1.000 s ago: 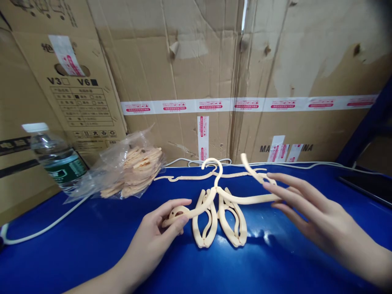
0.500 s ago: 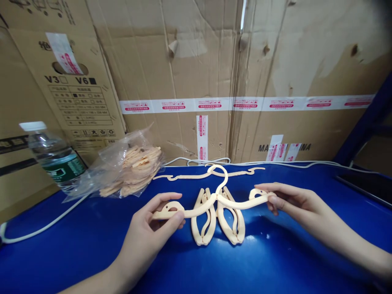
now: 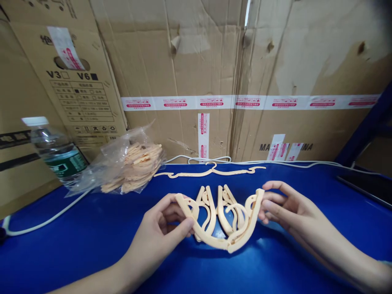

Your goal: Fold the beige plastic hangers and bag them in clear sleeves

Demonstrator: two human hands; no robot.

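A cream folding clothes hanger point(image 3: 211, 240) is held up between my two hands, partly folded into a U with its hinge at the bottom. Its hook curls inside, against the right arm. My left hand point(image 3: 163, 228) pinches the left arm between thumb and fingers. At the other end, my right hand point(image 3: 284, 206) grips the tip of the right arm. Just behind lie two folded hangers, a left one point(image 3: 210, 204) and a right one point(image 3: 223, 212), partly covered by the held one. Farther back, an unfolded hanger point(image 3: 196, 174) lies spread out on the blue table.
At the left, a clear plastic bag point(image 3: 113, 155) of cream hanger pieces point(image 3: 137, 163) lies beside a water bottle point(image 3: 61, 155). A white cable point(image 3: 45, 224) runs along the table point(image 3: 101, 249). Cardboard boxes point(image 3: 183, 73) stand behind; a dark flat object point(image 3: 364, 190) lies far right.
The held hanger went from spread arms with its hook up to a U shape, the hinge now low and the hook folded inward. Both hands still hold its ends.
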